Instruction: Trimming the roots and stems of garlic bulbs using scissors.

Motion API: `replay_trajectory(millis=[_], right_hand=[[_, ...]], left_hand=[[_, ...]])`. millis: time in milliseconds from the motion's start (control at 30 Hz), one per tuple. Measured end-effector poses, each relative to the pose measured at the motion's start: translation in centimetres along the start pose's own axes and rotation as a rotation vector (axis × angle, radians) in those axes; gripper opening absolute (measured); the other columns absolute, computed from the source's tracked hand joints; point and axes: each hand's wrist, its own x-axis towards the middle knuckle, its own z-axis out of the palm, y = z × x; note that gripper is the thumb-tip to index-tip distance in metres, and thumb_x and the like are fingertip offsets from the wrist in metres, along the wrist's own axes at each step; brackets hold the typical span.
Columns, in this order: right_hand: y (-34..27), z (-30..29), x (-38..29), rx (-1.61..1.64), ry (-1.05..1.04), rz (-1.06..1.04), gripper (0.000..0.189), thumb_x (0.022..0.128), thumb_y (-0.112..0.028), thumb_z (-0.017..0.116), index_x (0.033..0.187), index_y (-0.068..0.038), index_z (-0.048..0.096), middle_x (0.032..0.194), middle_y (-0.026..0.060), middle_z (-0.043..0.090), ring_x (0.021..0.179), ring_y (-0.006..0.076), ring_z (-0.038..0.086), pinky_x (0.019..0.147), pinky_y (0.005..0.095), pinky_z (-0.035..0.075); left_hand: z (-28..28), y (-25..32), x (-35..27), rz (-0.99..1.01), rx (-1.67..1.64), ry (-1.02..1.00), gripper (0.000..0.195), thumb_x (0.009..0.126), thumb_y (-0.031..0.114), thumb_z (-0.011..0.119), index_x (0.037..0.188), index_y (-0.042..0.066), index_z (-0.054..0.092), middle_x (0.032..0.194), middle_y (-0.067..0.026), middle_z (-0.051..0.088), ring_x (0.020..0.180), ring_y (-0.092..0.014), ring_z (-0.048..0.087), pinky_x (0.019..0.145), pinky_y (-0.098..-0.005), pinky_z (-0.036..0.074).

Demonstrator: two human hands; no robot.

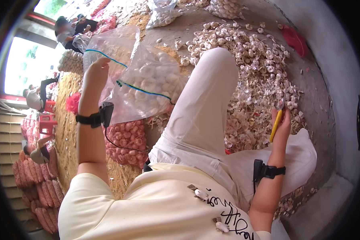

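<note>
My left hand (pixel 98 70) is at the near-left rim of a large clear plastic bag (pixel 120 105) that holds many garlic bulbs (pixel 150 75); its fingers are bent, and whether they grip the film cannot be told. Blue-green stripes run across the bag. On the right, my right hand (pixel 282 121) holds a pair of yellow-handled scissors or snips (pixel 276 124), blades pointing away from me over the garlic. A big heap of garlic bulbs and loose skins (pixel 252 84) spreads on the floor beyond and between my knees.
A red mesh sack of garlic (pixel 127 144) stands below the plastic bag. Other filled bags (pixel 225 9) are at the top. A red net (pixel 294 40) lies by the right wall. Several people sit at far left near red stools (pixel 47 124) and stacked mesh sacks (pixel 42 186).
</note>
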Motion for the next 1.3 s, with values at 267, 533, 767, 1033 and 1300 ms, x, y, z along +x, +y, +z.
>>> replay_trajectory(millis=[267, 533, 767, 1033, 1300], right_hand=[[-2.3, -1.7, 0.0, 0.284, 0.0, 0.216, 0.038, 0.089, -0.019, 0.066, 0.122, -0.004, 0.054, 0.088, 0.0011, 0.054, 0.079, 0.0094, 0.053, 0.073, 0.0219, 0.046], [-4.9, -4.8, 1.0, 0.77, 0.121, 0.331, 0.072, 0.088, -0.056, 0.056, 0.133, -0.002, 0.04, 0.087, 0.0067, 0.06, 0.07, 0.0142, 0.058, 0.066, 0.0285, 0.051], [-5.5, -7.3, 1.9, 0.688, 0.213, 0.498, 0.109, 0.067, -0.082, 0.052, 0.137, 0.0, 0.033, 0.092, 0.0131, 0.06, 0.077, 0.02, 0.059, 0.07, 0.0345, 0.052], [-2.9, -12.2, 2.8, 1.04, 0.251, 0.514, 0.051, 0.098, -0.037, 0.042, 0.124, 0.008, 0.043, 0.098, 0.0308, 0.06, 0.08, 0.0339, 0.062, 0.072, 0.05, 0.052], [2.5, -8.2, 6.4, 0.978, 0.23, 0.631, 0.052, 0.093, -0.035, 0.051, 0.128, 0.002, 0.042, 0.1, 0.0276, 0.057, 0.085, 0.0316, 0.059, 0.076, 0.0444, 0.049]], left_hand=[[-5.2, 22.4, -6.7, 0.092, -0.636, -0.245, 0.018, 0.084, 0.013, 0.065, 0.101, 0.007, 0.067, 0.091, -0.0037, 0.067, 0.073, -0.012, 0.059, 0.069, -0.027, 0.047], [11.5, 37.0, 5.9, 0.625, -0.505, -0.453, 0.026, 0.086, 0.029, 0.061, 0.099, 0.008, 0.068, 0.086, -0.0096, 0.069, 0.069, -0.022, 0.064, 0.065, -0.0339, 0.051], [35.5, 41.6, 22.9, 1.017, 0.307, -0.53, 0.026, 0.084, 0.03, 0.057, 0.088, 0.009, 0.071, 0.092, -0.0122, 0.069, 0.085, -0.032, 0.066, 0.07, -0.0426, 0.052], [52.0, 45.9, 19.1, 0.529, -0.018, -0.655, 0.04, 0.088, 0.011, 0.047, 0.128, 0.01, 0.05, 0.13, -0.0115, 0.052, 0.119, -0.033, 0.051, 0.096, -0.0427, 0.044], [62.0, 47.5, 19.8, 0.551, 0.144, -0.666, 0.058, 0.086, 0.026, 0.061, 0.138, 0.014, 0.039, 0.138, -0.0148, 0.041, 0.129, -0.035, 0.038, 0.103, -0.0447, 0.04]])
